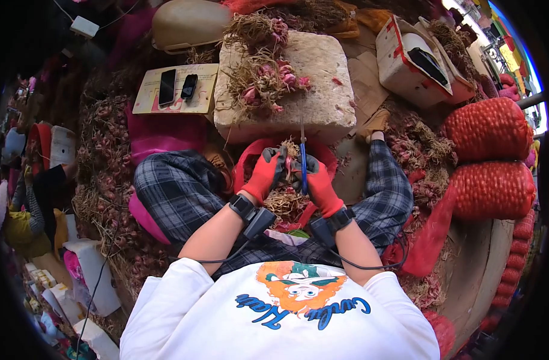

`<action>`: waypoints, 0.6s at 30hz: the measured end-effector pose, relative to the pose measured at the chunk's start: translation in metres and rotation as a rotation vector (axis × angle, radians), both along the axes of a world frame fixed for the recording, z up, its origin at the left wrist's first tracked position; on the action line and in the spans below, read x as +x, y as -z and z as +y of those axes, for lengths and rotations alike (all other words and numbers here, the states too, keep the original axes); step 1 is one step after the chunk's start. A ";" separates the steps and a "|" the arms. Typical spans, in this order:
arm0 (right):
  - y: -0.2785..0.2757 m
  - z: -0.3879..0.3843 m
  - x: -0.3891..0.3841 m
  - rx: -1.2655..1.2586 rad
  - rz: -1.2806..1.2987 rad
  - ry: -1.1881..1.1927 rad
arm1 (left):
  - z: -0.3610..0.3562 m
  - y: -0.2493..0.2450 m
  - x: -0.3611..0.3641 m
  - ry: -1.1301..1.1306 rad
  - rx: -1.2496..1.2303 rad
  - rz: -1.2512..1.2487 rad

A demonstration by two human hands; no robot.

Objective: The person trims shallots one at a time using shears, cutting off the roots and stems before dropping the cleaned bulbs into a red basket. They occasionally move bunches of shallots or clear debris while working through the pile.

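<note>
My left hand point(267, 173), in a red glove with grey fingers, is closed around a small shallot bunch point(290, 149) with dry roots or stems. Close beside it, my right hand point(320, 185), gloved alike, grips blue-handled scissors point(304, 165) whose blades point away from me. The fingertips of both hands nearly meet, and partly hide the bunch. Below them, dry trimmings point(284, 203) lie in a red-rimmed container point(328, 157) between my legs. Just beyond, more shallots point(265, 78) with dry stems rest on a pale foam block point(325, 66).
Two dark phones point(167, 87) lie on a flat box point(143, 91) at the left. A foam box point(400, 66) stands at the back right. Full red mesh sacks point(490, 129) are stacked at the right. Heaps of shallots point(103, 174) spread over the ground on both sides.
</note>
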State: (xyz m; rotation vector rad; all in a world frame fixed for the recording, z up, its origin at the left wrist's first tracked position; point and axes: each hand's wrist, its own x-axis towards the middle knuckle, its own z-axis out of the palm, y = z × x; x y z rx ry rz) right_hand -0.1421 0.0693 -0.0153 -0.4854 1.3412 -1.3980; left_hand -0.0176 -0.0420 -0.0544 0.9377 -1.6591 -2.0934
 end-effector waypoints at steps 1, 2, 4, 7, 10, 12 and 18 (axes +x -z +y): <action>0.000 0.002 0.000 -0.010 -0.079 0.050 | 0.001 0.000 0.000 -0.021 -0.034 0.036; -0.001 0.004 0.000 -0.020 -0.158 0.099 | 0.002 0.001 0.005 -0.001 -0.387 0.041; 0.009 0.005 -0.010 -0.029 -0.161 0.092 | 0.005 0.003 0.014 0.043 -0.741 0.044; 0.005 0.007 -0.020 -0.031 -0.043 0.052 | -0.008 0.022 0.014 0.076 0.988 0.526; -0.015 0.001 -0.012 -0.156 0.139 0.067 | -0.006 0.013 0.015 0.076 0.848 0.354; -0.030 -0.004 -0.009 -0.225 0.251 0.032 | -0.007 0.023 0.007 0.047 -0.205 0.133; -0.022 -0.019 -0.018 -0.217 0.767 -0.204 | -0.001 0.011 0.003 0.011 0.022 0.037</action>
